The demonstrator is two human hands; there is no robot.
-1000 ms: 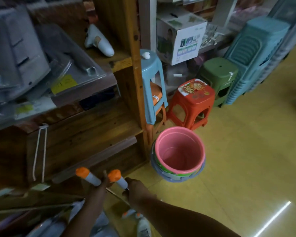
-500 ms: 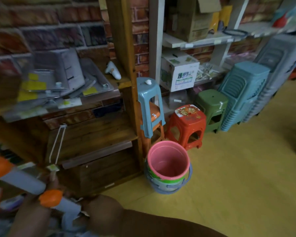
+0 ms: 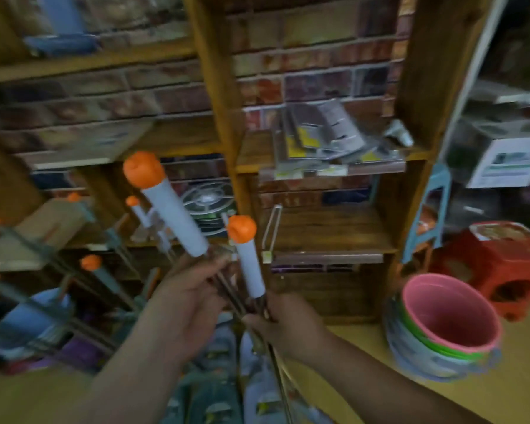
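Observation:
Two long-handled tools are raised in front of a wooden shelf unit, each with a pale grey grip and an orange cap. My left hand (image 3: pixel 190 296) grips the metal shaft just below the left handle (image 3: pixel 173 218), which leans up and to the left. My right hand (image 3: pixel 285 324) holds the shaft under the right handle (image 3: pixel 250 263), which stands nearly upright. The two shafts cross between my hands and run down out of view. The frame is blurred.
A wooden shelf unit (image 3: pixel 224 123) against a brick wall holds packaged goods (image 3: pixel 325 139). More orange-capped handles (image 3: pixel 91 263) stand at the left. Stacked buckets with a pink one on top (image 3: pixel 447 319), a red stool (image 3: pixel 502 264) and a blue stool (image 3: pixel 429 209) stand at the right on the yellow floor.
The view has swung left and up toward the shelves. Both hands have lifted the two orange-capped handles from low in the view to its middle, and the buckets have shifted to the right.

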